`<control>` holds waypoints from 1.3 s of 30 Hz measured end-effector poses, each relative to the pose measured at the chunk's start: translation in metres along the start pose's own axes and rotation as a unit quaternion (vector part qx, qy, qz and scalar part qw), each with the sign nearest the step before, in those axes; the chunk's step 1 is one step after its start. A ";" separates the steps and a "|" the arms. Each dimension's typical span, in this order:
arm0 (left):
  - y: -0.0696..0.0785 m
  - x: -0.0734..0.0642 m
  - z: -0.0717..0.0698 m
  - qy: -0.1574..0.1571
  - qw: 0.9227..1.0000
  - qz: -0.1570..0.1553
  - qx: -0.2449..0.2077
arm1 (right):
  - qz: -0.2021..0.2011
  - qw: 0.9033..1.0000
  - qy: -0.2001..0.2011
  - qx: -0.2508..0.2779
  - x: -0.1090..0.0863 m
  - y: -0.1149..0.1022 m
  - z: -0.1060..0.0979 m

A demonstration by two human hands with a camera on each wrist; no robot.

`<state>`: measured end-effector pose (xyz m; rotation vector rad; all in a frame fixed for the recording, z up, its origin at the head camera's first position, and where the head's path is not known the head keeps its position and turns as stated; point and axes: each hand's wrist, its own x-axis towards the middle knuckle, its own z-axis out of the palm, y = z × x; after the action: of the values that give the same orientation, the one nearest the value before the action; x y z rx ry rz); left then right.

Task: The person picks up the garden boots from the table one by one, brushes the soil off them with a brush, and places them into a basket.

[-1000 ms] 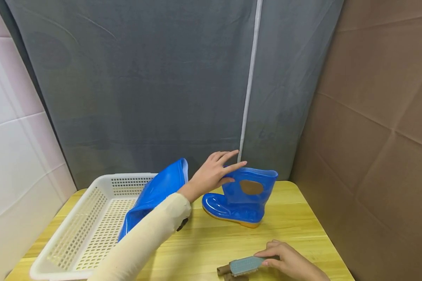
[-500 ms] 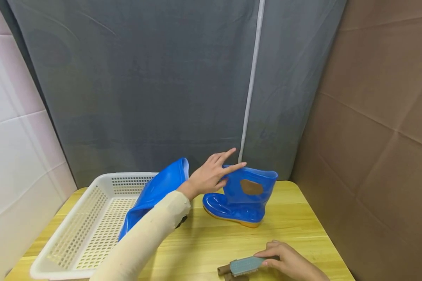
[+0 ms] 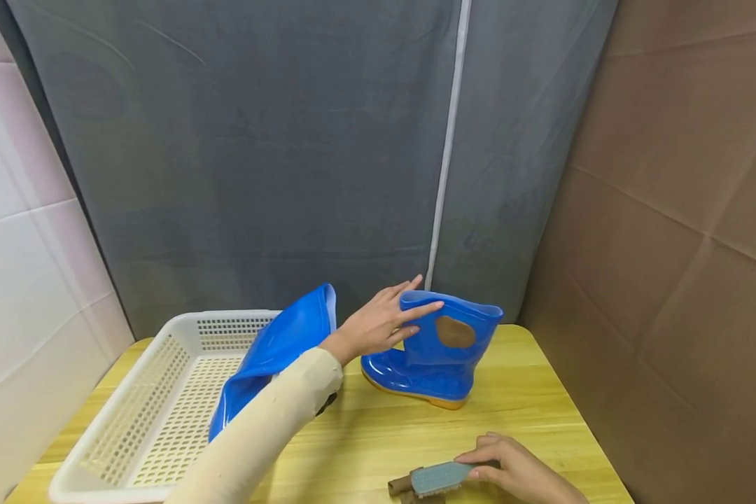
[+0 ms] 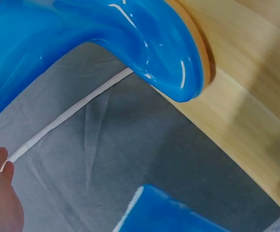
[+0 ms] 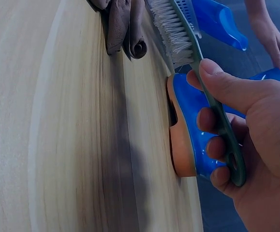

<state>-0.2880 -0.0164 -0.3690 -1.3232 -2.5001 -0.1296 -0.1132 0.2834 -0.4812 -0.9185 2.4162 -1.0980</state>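
Observation:
A blue rain boot (image 3: 441,371) with an orange sole and a brown patch on its shaft stands on the table, toe to the left. My left hand (image 3: 374,322) rests against the top front of the shaft, fingers mostly straight, one lying across its outer side. In the left wrist view only part of that hand (image 4: 5,198) shows, beside the boot (image 4: 120,34). Near the front of the table my right hand (image 3: 510,465) grips the handle of a scrub brush (image 5: 222,125), its pale bristles (image 5: 174,34) over a folded brown cloth (image 5: 120,24).
A white plastic basket (image 3: 120,406) stands at the left on the wooden table (image 3: 529,420). A second blue boot (image 3: 290,329) leans in it, partly hidden by my left sleeve (image 3: 271,420). Grey curtain (image 3: 277,154) hangs behind; brown cloth (image 3: 687,210) hangs at the right.
My left hand has lowered slightly against the shaft, and the boot's top has shifted a little up and to the right. The right hand and brush have stayed in place.

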 end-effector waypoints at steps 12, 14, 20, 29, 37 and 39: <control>0.009 0.002 -0.007 -0.016 0.999 -0.035 0.014 | 0.007 1.000 0.001 0.010 0.000 -0.003 0.000; 0.013 0.003 -0.008 -0.016 0.998 -0.057 0.028 | 0.010 1.000 -0.001 0.015 -0.001 -0.004 -0.001; 0.032 0.008 -0.013 0.000 0.989 -0.124 0.078 | 0.012 1.000 -0.003 0.012 -0.002 -0.005 -0.002; 0.065 0.011 -0.026 0.001 0.965 -0.251 0.082 | -0.005 0.999 0.002 0.039 -0.004 -0.008 -0.002; 0.085 0.018 -0.036 -0.040 0.933 -0.335 0.125 | -0.027 0.999 0.029 0.011 -0.005 -0.008 -0.003; 0.090 0.020 -0.039 -0.050 0.930 -0.340 0.131 | -0.025 0.999 0.034 0.002 -0.005 -0.009 -0.004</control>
<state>-0.2162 0.0419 -0.3314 -0.3299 -2.8278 0.1242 -0.1081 0.2845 -0.4719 -0.9599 2.4572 -1.1705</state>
